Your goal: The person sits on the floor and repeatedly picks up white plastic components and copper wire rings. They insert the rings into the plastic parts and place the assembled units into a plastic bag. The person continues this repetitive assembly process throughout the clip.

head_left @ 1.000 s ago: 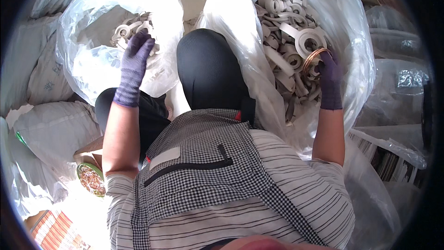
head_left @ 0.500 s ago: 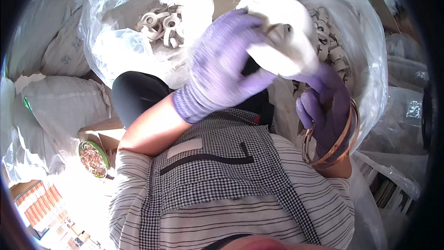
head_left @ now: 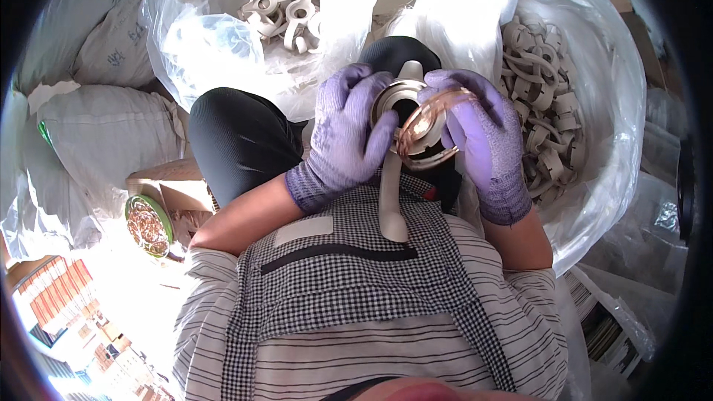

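An off-white plastic ring with a long curved handle [head_left: 391,204] is held over my lap, its handle hanging toward my apron and a short spout-like tab pointing away. My left hand [head_left: 345,130], in a purple glove, is closed on the ring's left side, thumb on the near rim. Several thin copper-coloured rings [head_left: 411,134] lie tilted across the right part of its opening. My right hand [head_left: 483,130], gloved alike, has its fingers closed around these rings at the plastic ring's right side. The right fingertips are partly hidden behind the rings.
A plastic-lined container [head_left: 631,171] of similar off-white parts [head_left: 546,89] stands at right. Another clear-lined container [head_left: 167,37] with such parts is at far left. A green-rimmed bowl [head_left: 169,234] of copper-coloured rings sits at left, beside a cardboard box [head_left: 186,193] and white sacks [head_left: 111,126].
Both hands have come down and nearer my body with the plastic part, which was blurred and raised before. The copper-coloured rings, which hung around my right wrist, are now at the part's opening.
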{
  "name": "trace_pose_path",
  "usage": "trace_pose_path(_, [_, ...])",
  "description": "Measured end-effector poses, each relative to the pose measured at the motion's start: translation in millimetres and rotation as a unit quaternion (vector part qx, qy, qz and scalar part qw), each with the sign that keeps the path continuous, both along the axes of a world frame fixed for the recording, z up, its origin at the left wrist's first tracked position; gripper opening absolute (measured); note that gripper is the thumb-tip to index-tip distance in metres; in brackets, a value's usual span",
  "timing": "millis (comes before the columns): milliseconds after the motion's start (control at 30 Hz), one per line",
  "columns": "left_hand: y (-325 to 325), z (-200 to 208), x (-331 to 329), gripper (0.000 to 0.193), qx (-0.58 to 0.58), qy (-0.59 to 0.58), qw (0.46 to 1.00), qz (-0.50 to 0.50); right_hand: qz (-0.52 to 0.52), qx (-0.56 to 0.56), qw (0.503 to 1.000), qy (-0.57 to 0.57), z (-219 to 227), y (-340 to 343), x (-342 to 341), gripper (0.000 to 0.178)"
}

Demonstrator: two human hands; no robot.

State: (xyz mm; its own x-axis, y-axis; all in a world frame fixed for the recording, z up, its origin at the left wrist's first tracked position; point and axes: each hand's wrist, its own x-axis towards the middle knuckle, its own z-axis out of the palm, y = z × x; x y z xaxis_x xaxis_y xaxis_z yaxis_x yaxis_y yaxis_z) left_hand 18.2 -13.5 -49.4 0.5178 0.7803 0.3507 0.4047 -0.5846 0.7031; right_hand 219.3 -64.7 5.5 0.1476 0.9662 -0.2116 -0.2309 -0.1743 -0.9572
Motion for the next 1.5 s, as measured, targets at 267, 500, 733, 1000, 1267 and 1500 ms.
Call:
trace_pose_path(267, [17.7, 28.6, -4.2, 0.029, -0.194, -0.205, 0.944, -0.174, 0.025, 0.000, 0.995, -0.095, 5.0, 5.5, 0.2, 0.024])
trace_pose_path(500, [18.6, 22.1, -10.9, 0.020, -0.329, -0.300, 0.876, -0.185, 0.048, 0.091, 0.969, -0.226, 2.8, 1.0, 0.0, 0.034])
trace_pose_path(733, [15.2, 4.3, -9.7, 0.020, -0.337, -0.363, 0.857, -0.144, 0.018, 0.196, 0.972, -0.128, -27.2, -16.3, 13.2, 0.053])
trace_pose_path(1000, [11.9, 2.5, -10.4, 0.021, -0.353, -0.390, 0.839, -0.139, -0.135, 0.277, 0.946, 0.100, -24.3, -18.4, 20.9, 0.046])
trace_pose_path(1267, [10.3, -1.6, -10.2, 0.031, -0.383, -0.402, 0.819, -0.148, -0.027, 0.014, 0.972, 0.234, -24.5, -27.0, 16.2, 0.034])
trace_pose_path(1500, [10.6, 2.8, -11.5, 0.022, -0.396, -0.385, 0.825, -0.124, -0.049, -0.026, 0.997, 0.048, -21.7, -38.9, 3.6, 0.030])
